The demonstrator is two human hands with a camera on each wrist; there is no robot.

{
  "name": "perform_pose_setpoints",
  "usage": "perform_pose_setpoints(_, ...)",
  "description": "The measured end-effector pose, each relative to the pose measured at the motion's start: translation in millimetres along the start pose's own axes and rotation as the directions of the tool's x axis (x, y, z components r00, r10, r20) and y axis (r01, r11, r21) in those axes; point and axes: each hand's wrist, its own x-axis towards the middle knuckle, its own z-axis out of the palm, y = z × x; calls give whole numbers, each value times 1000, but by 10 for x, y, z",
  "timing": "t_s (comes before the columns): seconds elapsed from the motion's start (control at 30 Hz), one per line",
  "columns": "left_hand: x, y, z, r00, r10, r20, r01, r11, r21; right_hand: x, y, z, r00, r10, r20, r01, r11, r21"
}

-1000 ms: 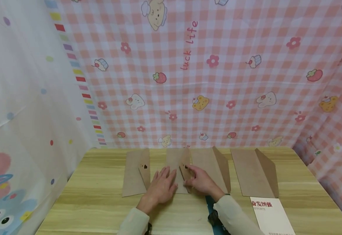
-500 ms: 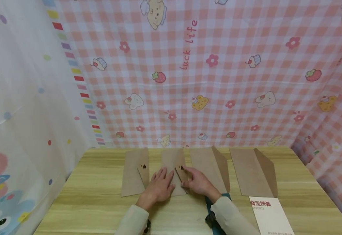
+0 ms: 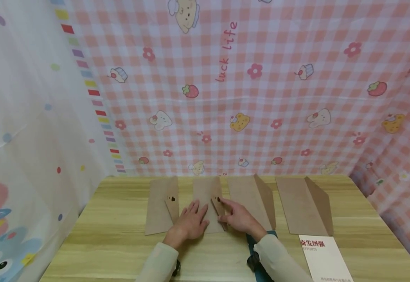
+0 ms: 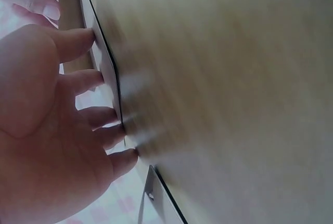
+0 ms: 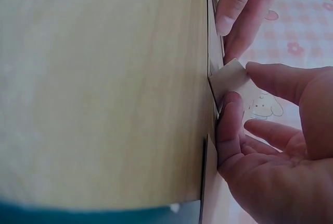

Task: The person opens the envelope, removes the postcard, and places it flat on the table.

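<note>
Several brown paper envelopes stand in a row at the table's back in the head view. My left hand [image 3: 190, 223] lies with spread fingers between the leftmost envelope [image 3: 157, 207] and the second envelope [image 3: 201, 192], fingertips on the second one's lower left side. The left wrist view shows those fingertips [image 4: 88, 37] along its edge. My right hand [image 3: 241, 215] holds the second envelope's flap [image 5: 229, 77], thumb at its edge and a bent finger close against it. The index finger reaches a dark printed mark on that flap. A similar mark shows on the leftmost envelope's folded flap [image 3: 172, 205].
Two more envelopes, the third [image 3: 245, 199] and the rightmost [image 3: 294, 207], have their flaps angled out to the right. A white card [image 3: 324, 258] with red lettering lies at the front right. Something flat and teal [image 3: 261, 274] lies under the right forearm. A checked cloth [image 3: 275, 98] hangs behind.
The second envelope has slid slightly left, the right hand moving with it on its flap. My left hand stays nearly in place, its fingers now over that envelope's left edge.
</note>
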Motion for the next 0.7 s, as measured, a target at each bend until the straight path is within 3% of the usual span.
perform_pose_setpoints(0.7,23,-26,8,1000,-2,30,2,1000,10,-17,33,-31,997,-53,50,55,997,-48)
